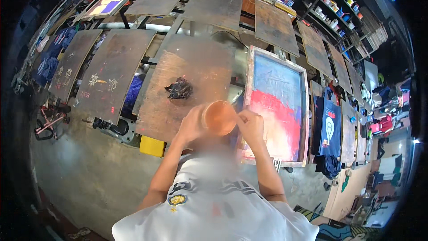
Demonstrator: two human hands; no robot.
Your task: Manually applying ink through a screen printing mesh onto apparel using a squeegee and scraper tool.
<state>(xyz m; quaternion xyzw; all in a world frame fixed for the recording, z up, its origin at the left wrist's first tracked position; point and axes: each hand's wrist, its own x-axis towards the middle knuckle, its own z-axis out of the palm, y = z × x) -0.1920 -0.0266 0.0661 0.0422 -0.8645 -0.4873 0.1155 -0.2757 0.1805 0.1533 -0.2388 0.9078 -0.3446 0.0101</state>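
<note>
In front of my chest I hold a round tub point(220, 118) with an orange inside, tipped so its mouth shows. My left hand point(191, 124) wraps round the tub's left side, slightly blurred. At the right rim, the fingers of my right hand point(250, 125) are closed in a pinch against the tub; their tips are partly hidden. Beneath and beyond lies a brown wooden board point(156, 107) with a crumpled dark bundle point(179, 89) on it. Right of my right hand is a framed printing screen point(278, 102), smeared blue above and red and pale below.
More flat boards point(113, 69) stand in rows on both sides. A yellow box point(152, 146) sits below the near board's edge. To the right hangs a dark printed shirt point(328, 127). Shelves with bottles point(334, 11) stand at the far right; another screen point(111, 2) lies far left.
</note>
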